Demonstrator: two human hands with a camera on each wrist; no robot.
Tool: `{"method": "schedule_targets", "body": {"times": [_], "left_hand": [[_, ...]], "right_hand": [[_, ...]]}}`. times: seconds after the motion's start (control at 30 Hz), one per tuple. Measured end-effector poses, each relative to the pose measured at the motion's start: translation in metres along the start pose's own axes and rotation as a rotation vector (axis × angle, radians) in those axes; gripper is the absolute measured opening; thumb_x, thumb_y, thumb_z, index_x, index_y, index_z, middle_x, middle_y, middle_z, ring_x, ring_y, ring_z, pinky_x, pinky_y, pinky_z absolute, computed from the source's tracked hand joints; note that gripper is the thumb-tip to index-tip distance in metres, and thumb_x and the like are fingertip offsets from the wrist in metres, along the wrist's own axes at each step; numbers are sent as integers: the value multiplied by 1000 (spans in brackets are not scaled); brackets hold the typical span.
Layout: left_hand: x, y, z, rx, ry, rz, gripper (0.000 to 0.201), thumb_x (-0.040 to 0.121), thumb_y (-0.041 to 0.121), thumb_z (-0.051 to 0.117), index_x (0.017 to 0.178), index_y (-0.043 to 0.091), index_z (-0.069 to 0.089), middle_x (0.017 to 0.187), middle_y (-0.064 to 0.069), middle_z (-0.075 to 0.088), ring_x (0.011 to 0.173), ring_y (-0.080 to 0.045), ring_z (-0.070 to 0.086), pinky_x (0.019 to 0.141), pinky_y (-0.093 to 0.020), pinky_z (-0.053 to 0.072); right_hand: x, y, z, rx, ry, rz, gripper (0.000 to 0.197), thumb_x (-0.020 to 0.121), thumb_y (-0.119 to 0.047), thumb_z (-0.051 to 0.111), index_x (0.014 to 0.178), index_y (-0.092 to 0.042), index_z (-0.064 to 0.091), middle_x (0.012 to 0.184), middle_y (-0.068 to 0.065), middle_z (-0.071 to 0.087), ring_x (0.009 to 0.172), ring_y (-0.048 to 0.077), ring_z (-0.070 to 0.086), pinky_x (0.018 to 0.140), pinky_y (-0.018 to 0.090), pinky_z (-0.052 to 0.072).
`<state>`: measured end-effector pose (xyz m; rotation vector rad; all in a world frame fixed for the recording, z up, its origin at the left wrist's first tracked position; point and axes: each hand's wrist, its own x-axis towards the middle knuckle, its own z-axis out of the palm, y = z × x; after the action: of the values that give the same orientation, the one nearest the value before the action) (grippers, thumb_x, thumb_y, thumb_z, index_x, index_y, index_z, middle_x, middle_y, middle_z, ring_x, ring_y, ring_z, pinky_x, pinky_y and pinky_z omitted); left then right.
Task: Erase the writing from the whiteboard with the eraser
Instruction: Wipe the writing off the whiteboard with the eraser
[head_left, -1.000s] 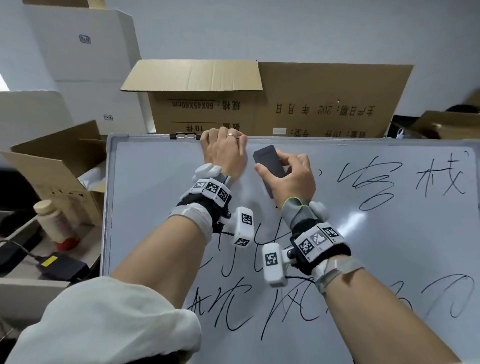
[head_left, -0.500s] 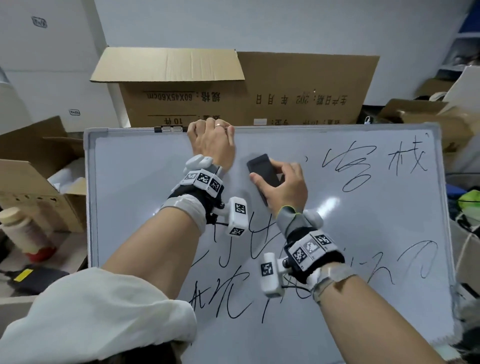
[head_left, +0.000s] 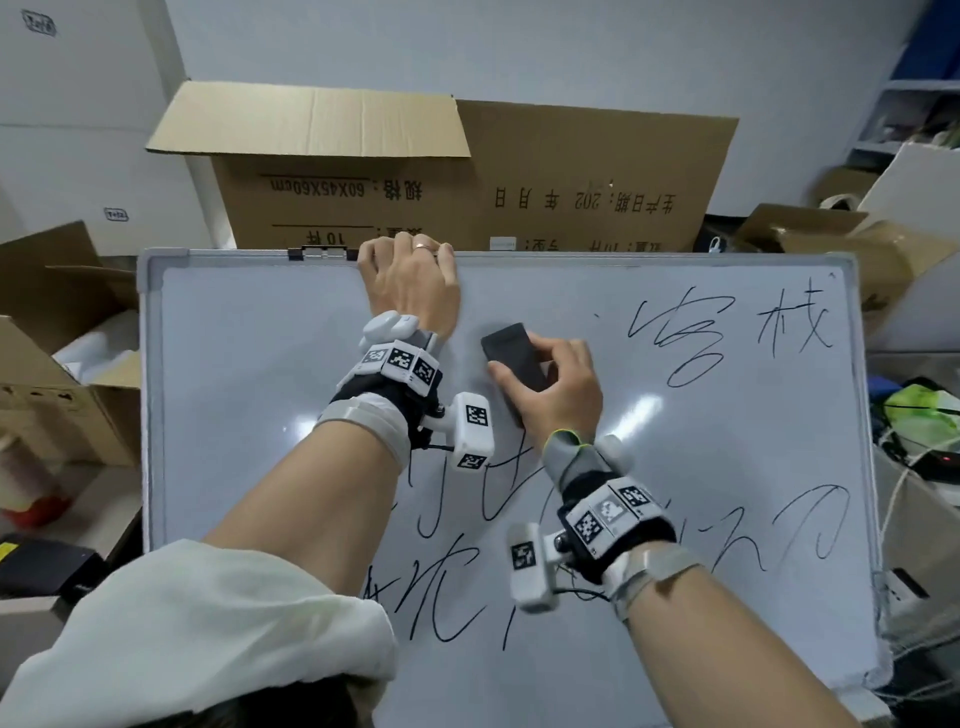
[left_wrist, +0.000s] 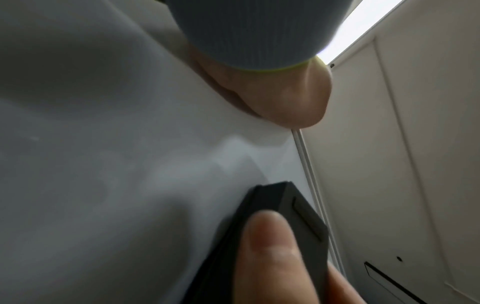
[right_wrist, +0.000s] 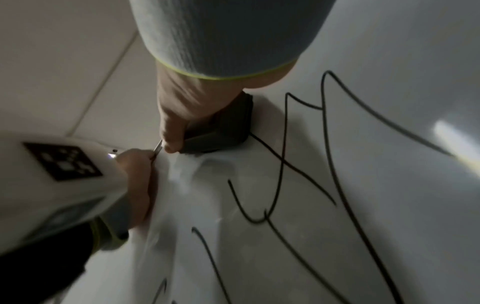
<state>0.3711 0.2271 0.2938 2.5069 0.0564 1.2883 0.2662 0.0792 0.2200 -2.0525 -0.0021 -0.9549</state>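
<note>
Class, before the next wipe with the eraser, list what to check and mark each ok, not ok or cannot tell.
1. Right hand grips eraser: ok.
2. Eraser flat on whiteboard: ok.
3. Left hand holds the top edge to steady the board: ok.
4. Writing left to erase, right of the eraser: ok.
5. Eraser pad clean: cannot tell.

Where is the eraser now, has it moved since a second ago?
Yes. The black eraser, gripped by the right hand, has slid down the whiteboard, away from the top edge, which the left hand grips.
</note>
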Motion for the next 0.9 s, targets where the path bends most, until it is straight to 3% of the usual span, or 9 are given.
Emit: {"method": "schedule_targets", "body": {"times": [0.07, 0.17, 0.3, 0.37, 0.53, 0.67, 0.8, 0.9], "left_hand": [[1, -2, -3, 5, -13, -31, 37, 97, 39, 35, 91, 24, 68, 96, 2, 60, 98, -22, 49, 102, -36, 21], [4, 3, -4, 10, -38, -65, 40, 96, 44, 34, 94, 23, 69, 99, 1, 61, 102, -22, 48, 105, -36, 20], [4, 13, 1, 6, -77, -82, 42, 95, 47, 33, 96, 25, 68, 100, 3, 61, 103, -20, 47, 106, -37, 22], [3, 17, 3, 6, -80, -85, 41, 94, 47, 33, 97, 26, 68, 100, 4, 60, 103, -20, 47, 105, -38, 23], [3, 12, 4, 22, -91, -74, 42, 93, 45, 32, 100, 26, 69, 104, 4, 61, 104, -20, 47, 106, -39, 25], [1, 6, -2, 93, -59, -86, 42, 95, 41, 30, 99, 22, 67, 100, 0, 60, 102, -23, 47, 106, -40, 26], [2, 6, -3, 122, -50, -86, 42, 95, 39, 30, 97, 19, 67, 99, -3, 59, 100, -24, 47, 105, -40, 26], [3, 7, 3, 99, -80, -87, 42, 95, 40, 32, 98, 18, 67, 101, -4, 60, 101, -25, 47, 104, -41, 26]], "right_hand": [[12, 9, -7, -16, 19, -13, 49, 67, -57, 82, 106, -31, 68, 99, -12, 57, 77, 5, 58, 64, 22, 49], [52, 38, -42, -29, 196, 160, 52, 68, -62, 78, 107, -30, 67, 106, -11, 56, 77, 6, 57, 69, 31, 53], [89, 59, -73, -78, 256, 222, 51, 70, -61, 76, 108, -29, 66, 110, -9, 56, 77, 3, 50, 69, 30, 49], [90, 56, -69, -23, 208, 176, 50, 70, -58, 78, 108, -27, 67, 108, -10, 55, 78, 3, 50, 68, 29, 49], [52, 27, -21, 50, -98, -71, 50, 65, -57, 81, 108, -33, 69, 99, -16, 54, 77, 1, 59, 66, 18, 46], [57, 23, -17, 20, -125, -107, 51, 67, -64, 76, 109, -36, 67, 100, -17, 56, 81, 2, 61, 66, 21, 47], [85, 60, -55, -28, 109, 94, 53, 69, -67, 73, 107, -30, 67, 105, -11, 56, 87, 12, 63, 66, 25, 46], [98, 90, -93, -40, 178, 280, 51, 73, -62, 73, 111, -29, 64, 112, -8, 54, 95, 16, 62, 70, 26, 40]]}}
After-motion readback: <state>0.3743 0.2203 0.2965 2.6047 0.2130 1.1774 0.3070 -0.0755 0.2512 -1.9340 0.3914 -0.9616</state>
